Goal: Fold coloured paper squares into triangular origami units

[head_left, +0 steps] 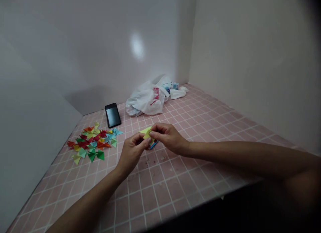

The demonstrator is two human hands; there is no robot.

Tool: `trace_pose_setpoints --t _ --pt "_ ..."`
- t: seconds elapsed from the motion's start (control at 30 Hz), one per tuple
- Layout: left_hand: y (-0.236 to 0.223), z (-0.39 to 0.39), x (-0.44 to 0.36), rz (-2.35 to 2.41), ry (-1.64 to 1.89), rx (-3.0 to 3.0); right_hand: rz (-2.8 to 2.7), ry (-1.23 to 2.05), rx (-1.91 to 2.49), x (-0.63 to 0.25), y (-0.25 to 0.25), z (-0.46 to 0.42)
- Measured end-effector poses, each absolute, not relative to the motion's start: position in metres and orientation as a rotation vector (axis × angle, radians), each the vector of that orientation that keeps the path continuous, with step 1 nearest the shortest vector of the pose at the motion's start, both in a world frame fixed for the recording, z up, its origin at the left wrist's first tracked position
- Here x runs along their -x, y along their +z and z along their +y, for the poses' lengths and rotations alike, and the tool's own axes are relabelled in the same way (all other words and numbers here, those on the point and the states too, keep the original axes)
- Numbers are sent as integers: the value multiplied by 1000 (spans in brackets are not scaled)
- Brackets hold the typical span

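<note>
A small piece of yellow folded paper is held between both hands above the middle of the table. My left hand pinches its near left side between thumb and fingers. My right hand closes on its right side, thumb and forefinger together. Beneath the hands lies a small blue object, mostly hidden, so I cannot tell what it is. Off to the left is a pile of folded paper pieces in red, orange, yellow, green and light blue.
Behind the pile a black smartphone lies on the table. A crumpled white plastic bag sits by the back wall, with a white and blue packet beside it. Walls border the pink checked tabletop at the left, back and right.
</note>
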State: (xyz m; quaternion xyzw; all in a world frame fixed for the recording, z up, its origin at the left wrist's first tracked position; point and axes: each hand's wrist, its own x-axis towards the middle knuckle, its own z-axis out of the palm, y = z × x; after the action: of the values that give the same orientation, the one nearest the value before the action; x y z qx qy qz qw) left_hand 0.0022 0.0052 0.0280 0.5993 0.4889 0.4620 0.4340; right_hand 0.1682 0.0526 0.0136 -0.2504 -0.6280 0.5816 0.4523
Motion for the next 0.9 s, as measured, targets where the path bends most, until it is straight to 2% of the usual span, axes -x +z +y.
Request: trace_pose_setpoints --t 0.17,0.5,0.9 --pt "37 3 -5 1152 1178 -1486 -1466 1534 622 -164 27 46" --pt "51 0 -17 1079 1174 -1430 -1379 1337 607 -165 46 37" --pt "53 10 -16 1140 1291 -1481 -1215 1362 608 -156 52 39"
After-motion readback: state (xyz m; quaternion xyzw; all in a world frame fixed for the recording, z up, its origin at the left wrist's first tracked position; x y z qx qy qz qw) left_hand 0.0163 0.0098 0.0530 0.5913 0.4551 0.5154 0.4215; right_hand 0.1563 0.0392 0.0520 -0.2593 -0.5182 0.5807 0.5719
